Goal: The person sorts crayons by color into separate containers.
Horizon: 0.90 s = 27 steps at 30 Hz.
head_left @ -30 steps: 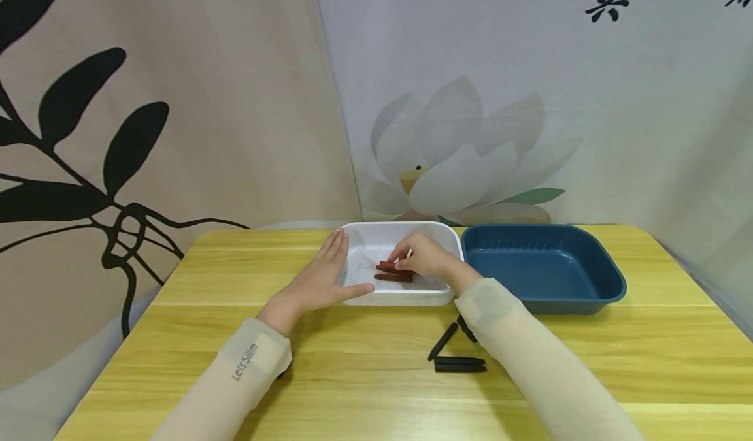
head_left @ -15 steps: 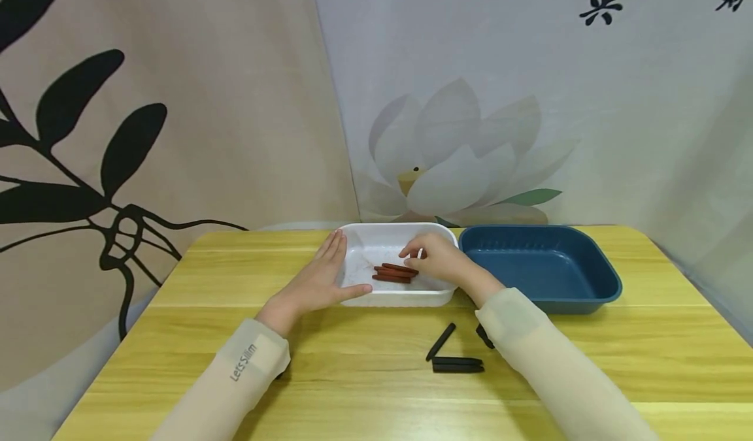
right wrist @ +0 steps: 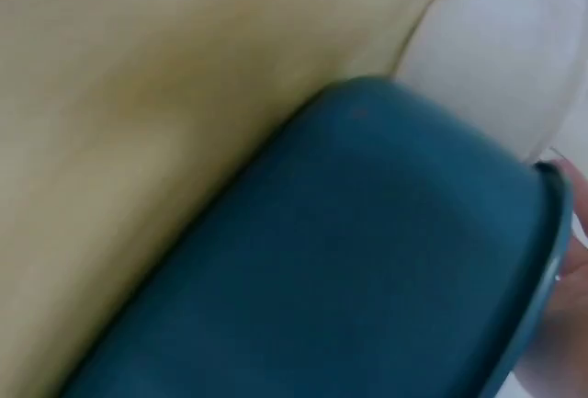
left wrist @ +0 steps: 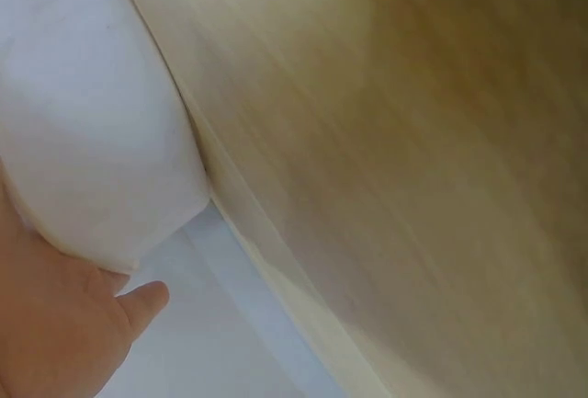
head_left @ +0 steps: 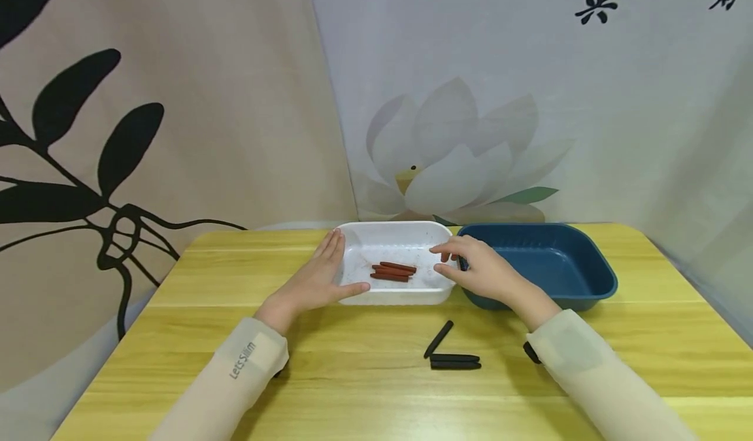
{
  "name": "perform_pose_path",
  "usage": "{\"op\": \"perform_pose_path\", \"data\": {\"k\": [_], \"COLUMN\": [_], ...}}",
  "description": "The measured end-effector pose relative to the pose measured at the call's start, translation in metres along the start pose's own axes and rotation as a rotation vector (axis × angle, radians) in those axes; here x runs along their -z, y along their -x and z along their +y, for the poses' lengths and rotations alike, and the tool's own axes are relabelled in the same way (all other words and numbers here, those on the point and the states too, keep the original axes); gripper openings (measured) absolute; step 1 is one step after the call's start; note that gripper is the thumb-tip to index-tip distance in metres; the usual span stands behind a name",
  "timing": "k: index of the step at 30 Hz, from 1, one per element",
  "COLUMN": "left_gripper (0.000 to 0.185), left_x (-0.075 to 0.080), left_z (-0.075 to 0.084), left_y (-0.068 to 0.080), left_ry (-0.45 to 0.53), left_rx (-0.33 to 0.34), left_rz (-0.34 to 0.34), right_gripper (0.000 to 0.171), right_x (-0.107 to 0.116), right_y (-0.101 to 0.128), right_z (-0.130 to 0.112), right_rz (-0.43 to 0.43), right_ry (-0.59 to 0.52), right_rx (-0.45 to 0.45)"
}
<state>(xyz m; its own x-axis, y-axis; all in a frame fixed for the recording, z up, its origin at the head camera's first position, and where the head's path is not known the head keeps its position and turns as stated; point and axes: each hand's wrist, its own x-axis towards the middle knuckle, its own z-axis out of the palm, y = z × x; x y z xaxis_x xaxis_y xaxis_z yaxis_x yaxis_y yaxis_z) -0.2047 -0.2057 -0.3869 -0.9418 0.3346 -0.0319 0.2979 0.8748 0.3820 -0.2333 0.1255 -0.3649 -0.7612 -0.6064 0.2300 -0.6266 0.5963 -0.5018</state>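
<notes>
Three red-brown sticks (head_left: 393,271) lie side by side in a white tray (head_left: 394,227) at the table's far middle. My left hand (head_left: 320,277) rests flat against the tray's left wall (left wrist: 92,141), fingers straight, thumb along the front edge. Holding nothing, my right hand (head_left: 476,268) hovers over the gap between the white tray and a blue tray (head_left: 588,277), its fingers relaxed. The right wrist view shows the blue tray's outer wall (right wrist: 349,260) close up, with a fingertip (right wrist: 574,223) at the frame's right edge.
Three black sticks lie on the yellow wooden table (head_left: 176,336) in front of the trays: one slanted (head_left: 438,338), two side by side (head_left: 454,362). The blue tray has nothing in it. Printed cloth backdrops stand right behind the table.
My right hand has drawn back out of the white tray and moved right toward the blue tray, leaving the red sticks lying in the tray. The left hand has stayed put.
</notes>
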Motion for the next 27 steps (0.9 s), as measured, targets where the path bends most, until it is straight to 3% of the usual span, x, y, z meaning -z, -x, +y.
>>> {"op": "perform_pose_path", "data": {"k": [6, 13, 27], "left_gripper": [0.119, 0.118, 0.119], "left_x": [-0.002, -0.002, 0.000], "left_z": [-0.003, -0.004, -0.003], "left_y": [0.001, 0.001, 0.000], "left_ry": [-0.003, 0.003, 0.002], "left_rx": [0.009, 0.012, 0.009], "left_rz": [0.000, -0.005, -0.006], "right_gripper": [0.056, 0.070, 0.092], "right_x": [0.006, 0.018, 0.047], "right_y": [0.020, 0.044, 0.099], "right_z": [0.009, 0.017, 0.058], "right_rz": [0.043, 0.013, 0.079], "right_ry": [0.064, 0.129, 0.282], "right_rx": [-0.047, -0.134, -0.163]}}
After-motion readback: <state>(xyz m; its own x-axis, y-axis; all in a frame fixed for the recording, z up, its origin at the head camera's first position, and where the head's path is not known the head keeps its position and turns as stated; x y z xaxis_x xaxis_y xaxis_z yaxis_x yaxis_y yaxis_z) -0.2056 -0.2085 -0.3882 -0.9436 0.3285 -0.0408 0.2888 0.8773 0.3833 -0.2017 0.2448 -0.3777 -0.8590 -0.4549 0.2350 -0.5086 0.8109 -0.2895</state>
